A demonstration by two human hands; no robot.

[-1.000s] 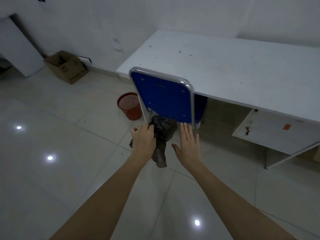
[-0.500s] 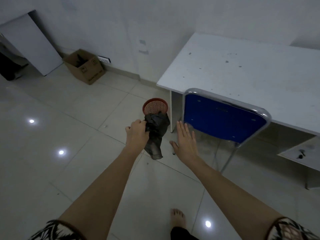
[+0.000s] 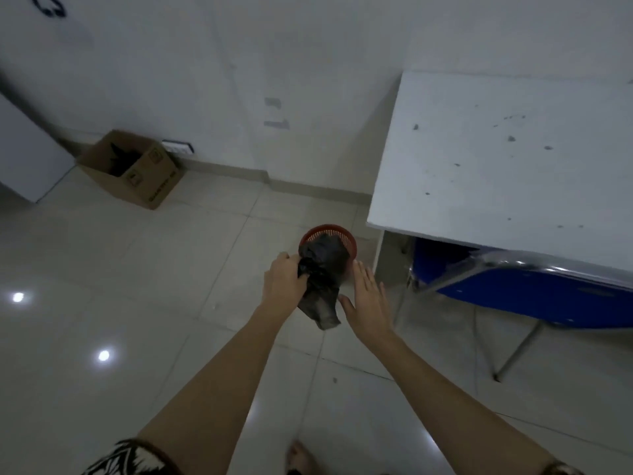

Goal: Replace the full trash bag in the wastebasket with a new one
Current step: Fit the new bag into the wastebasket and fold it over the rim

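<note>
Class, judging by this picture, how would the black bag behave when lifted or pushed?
Probably floppy: the black bag hangs crumpled and drooping from the left hand that grips it. Likely light, since that hand alone holds it up. A push would probably just fold it, as its creases suggest.

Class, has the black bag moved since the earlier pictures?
Yes: the black bag, gripped by the left hand, has come toward the red wastebasket, now overlapping its rim in view.

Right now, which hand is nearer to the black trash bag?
Left. The left hand grips the black trash bag at its bunched upper part. The right hand is open, fingers straight, just right of the bag's hanging end; contact there cannot be told.
</note>
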